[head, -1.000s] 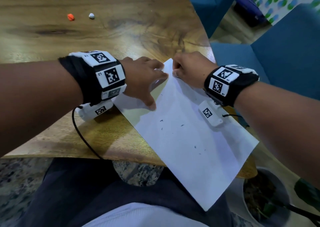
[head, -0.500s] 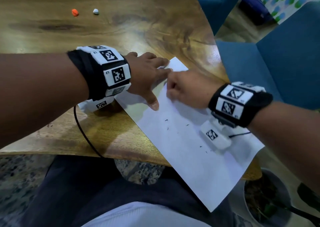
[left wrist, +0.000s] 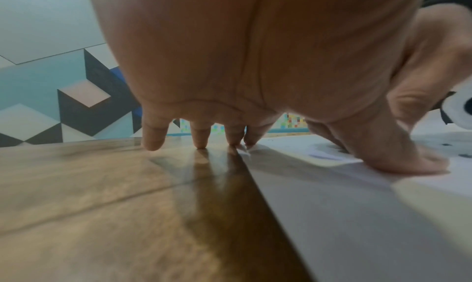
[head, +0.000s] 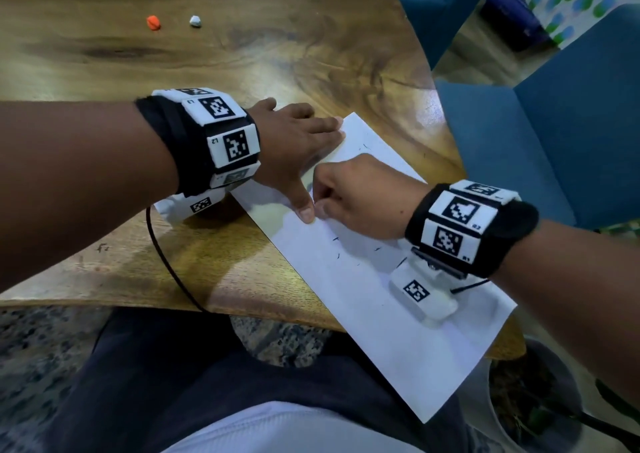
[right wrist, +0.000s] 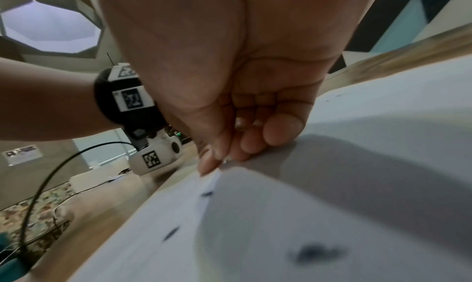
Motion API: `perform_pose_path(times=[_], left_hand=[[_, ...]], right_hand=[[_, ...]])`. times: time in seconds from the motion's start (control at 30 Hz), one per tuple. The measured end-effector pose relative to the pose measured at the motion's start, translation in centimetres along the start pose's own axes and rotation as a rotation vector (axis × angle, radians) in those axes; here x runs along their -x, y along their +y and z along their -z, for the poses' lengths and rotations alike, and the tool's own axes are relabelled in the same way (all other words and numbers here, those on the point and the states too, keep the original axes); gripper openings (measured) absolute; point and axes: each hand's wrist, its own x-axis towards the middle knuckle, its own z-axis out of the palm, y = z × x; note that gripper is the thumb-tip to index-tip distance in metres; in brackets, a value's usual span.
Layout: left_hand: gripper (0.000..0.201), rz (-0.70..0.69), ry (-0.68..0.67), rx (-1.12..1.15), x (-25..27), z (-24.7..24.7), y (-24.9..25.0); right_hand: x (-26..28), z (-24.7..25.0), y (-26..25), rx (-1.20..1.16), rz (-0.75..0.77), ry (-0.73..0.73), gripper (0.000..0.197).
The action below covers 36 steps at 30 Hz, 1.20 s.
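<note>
Paper, a white sheet [head: 363, 296] flecked with small dark marks, lay slantwise at the near right corner of the wooden desk [head: 242, 54], its lower end hanging out past the near edge above the person's lap. The left hand [head: 291, 141] was spread flat over the sheet's left edge near its far corner, fingers [left wrist: 201, 136] straight with their tips down, the outer ones on bare wood and the inner ones on the paper, while its thumb [head: 304, 210] pressed onto the sheet farther along the same edge. The right hand [head: 363, 199] rested on the paper just beside that thumb, fingers curled under and thumb pinching the sheet's left edge against the forefinger; the wrist view showed a small lip of paper lifted at the thumb tip. Both wrists wore black bands with square coded tags, and a black cable [head: 166, 262] ran from the left one over the desk's near edge. An orange lump [head: 153, 22] and a white lump [head: 195, 21] sat close together toward the far left, well apart from the hands. A blue chair [head: 554, 141] stood off the desk's right edge.
</note>
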Motion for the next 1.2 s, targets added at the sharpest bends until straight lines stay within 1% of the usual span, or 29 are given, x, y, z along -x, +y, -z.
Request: perform_pose_path(times=[0.07,0.17,0.27,0.37,0.43,0.47,0.5,0.63,0.7,0.77,0.83,0.9,1.0,1.07,1.13,1.2], left_hand=[[0.138,0.004,-0.002,0.016,0.1,0.1,0.0],[0.138,0.022,0.011,0.028,0.3,-0.1,0.3],[0.136,0.047,0.048,0.024,0.6,-0.5,1.1],[0.125,0.041,0.067,0.059,0.8,0.0,1.1],[0.114,0.013,0.074,0.063,1.1,0.4,0.2],[0.112,-0.001,0.066,0.055,1.2,0.4,-0.2],[0.113,-0.008,0.049,0.046,1.3,0.3,-0.5],[0.131,0.01,-0.005,0.01,1.2,-0.2,-0.8],[0.131,0.013,0.0,0.017,1.1,-0.5,-0.8],[0.131,-0.007,0.012,0.034,1.1,-0.7,-0.9],[0.127,-0.028,-0.001,0.049,1.1,-0.7,-1.0],[0.121,-0.015,-0.029,0.051,1.0,-0.6,-1.1],[0.125,0.042,-0.038,0.046,0.8,-0.4,-1.1],[0.129,0.062,-0.031,0.041,0.7,-0.4,-1.1],[0.13,0.066,-0.023,0.045,0.6,-0.4,-1.1],[0.133,0.066,-0.013,0.044,0.6,-0.5,-1.1]], right_hand=[[-0.8,0.7,0.8,0.025,-0.036,0.028,0.007],[-2.4,2.5,3.2,0.057,-0.164,0.158,0.012],[-3.5,3.4,4.3,0.048,-0.204,0.191,0.014],[-3.6,3.1,4.4,0.06,-0.18,0.178,0.009],[-3.1,2.8,4.7,0.057,-0.152,0.143,0.005],[-2.7,2.7,4.9,0.063,-0.132,0.123,0.004],[-2.1,2.6,4.9,0.077,-0.107,0.106,0.004],[0.1,1.5,3.6,0.095,-0.005,0.019,0.005],[0.6,0.5,2.3,0.074,0.038,-0.023,0.006],[0.4,0.2,1.6,0.077,0.056,-0.011,0.008],[-0.3,0.6,2.1,0.093,0.039,0.021,0.008],[-0.9,1.4,3.1,0.094,0.003,0.057,0.007],[-1.4,2.5,4.2,0.066,-0.038,0.086,0.004],[-1.3,2.6,3.9,0.066,-0.035,0.081,0.004],[-0.7,1.9,2.6,0.079,0.015,0.04,0.006],[0.2,0.4,0.8,0.082,0.102,-0.037,0.008]])
